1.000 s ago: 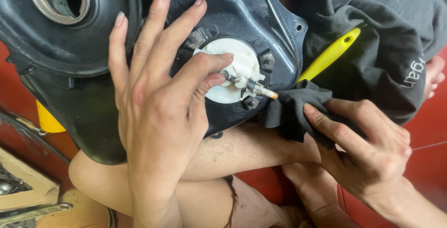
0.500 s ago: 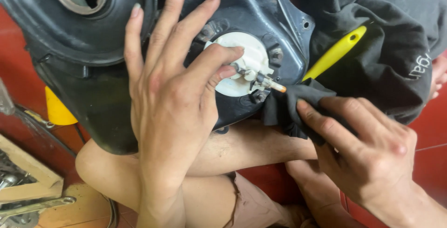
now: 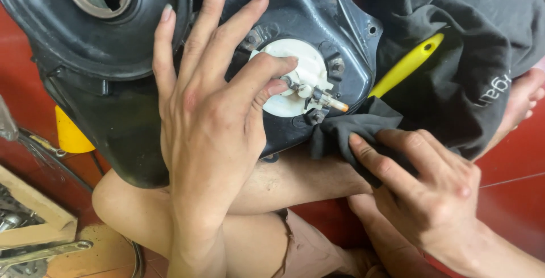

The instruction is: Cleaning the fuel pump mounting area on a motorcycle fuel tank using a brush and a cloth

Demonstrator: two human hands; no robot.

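We see our left hand (image 3: 210, 119) spread flat across the black fuel tank (image 3: 113, 85), which fills the upper left and centre of the frame and rests on our bare legs. Its fingers (image 3: 213, 5) are stretched open, while forefinger and thumb close on the small metal fitting (image 3: 315, 95) of the white round pump plate (image 3: 301, 68) at centre. Our right hand (image 3: 426, 193), lower right, presses extended fingers onto a dark cloth (image 3: 346, 130) just below the fitting; whether it truly grips the cloth we cannot quite tell. A yellow handle (image 3: 406, 65) lies at upper right, against dark fabric.
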